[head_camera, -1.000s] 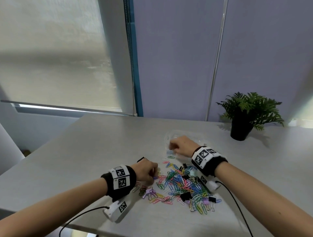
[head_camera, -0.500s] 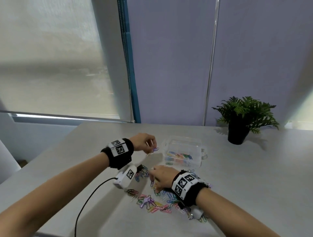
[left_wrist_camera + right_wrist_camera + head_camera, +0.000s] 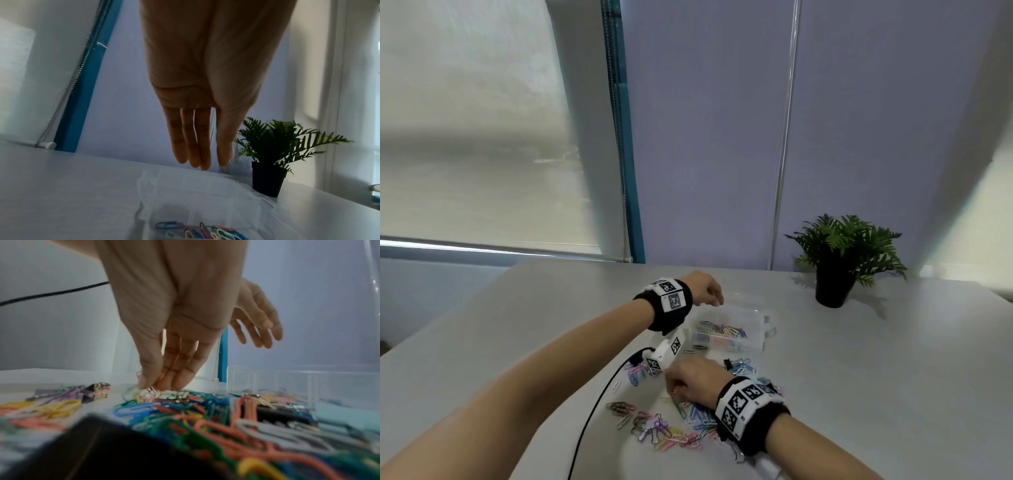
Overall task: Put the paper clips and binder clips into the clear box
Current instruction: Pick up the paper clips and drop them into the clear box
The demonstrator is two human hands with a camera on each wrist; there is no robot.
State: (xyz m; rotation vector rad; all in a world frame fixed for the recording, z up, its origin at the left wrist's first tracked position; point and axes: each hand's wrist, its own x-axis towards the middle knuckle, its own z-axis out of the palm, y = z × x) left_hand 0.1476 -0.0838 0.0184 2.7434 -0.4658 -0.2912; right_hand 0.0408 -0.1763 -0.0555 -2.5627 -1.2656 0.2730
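- Window blind (image 3: 472, 144) hangs at the far left, behind the desk (image 3: 859, 377), with its bead chain (image 3: 68, 91) beside a blue strip.
- Black cable (image 3: 599, 404) runs across the desk, left of the clear box (image 3: 726, 334).
- Left hand (image 3: 705, 289) hovers over the near-left corner of the clear box; its fingers (image 3: 193, 142) hang straight and loose, spread a little, with nothing in them.
- Paper clips (image 3: 671, 428), in many colours, lie scattered on the desk in front of the clear box, with small binder clips (image 3: 654, 425) mixed in; a black one lies just in front of the box.
- Right hand (image 3: 695, 380) is down on this pile, in front of the clear box; its fingers (image 3: 152, 369) and thumb are pinched together on a pink paper clip (image 3: 162, 378) at the pile's top.
- Clear box stands open on the desk, with more coloured paper clips (image 3: 205, 232) lying inside it.
- Potted fern (image 3: 842, 257) in a black pot stands behind and right of the clear box, well apart from it.
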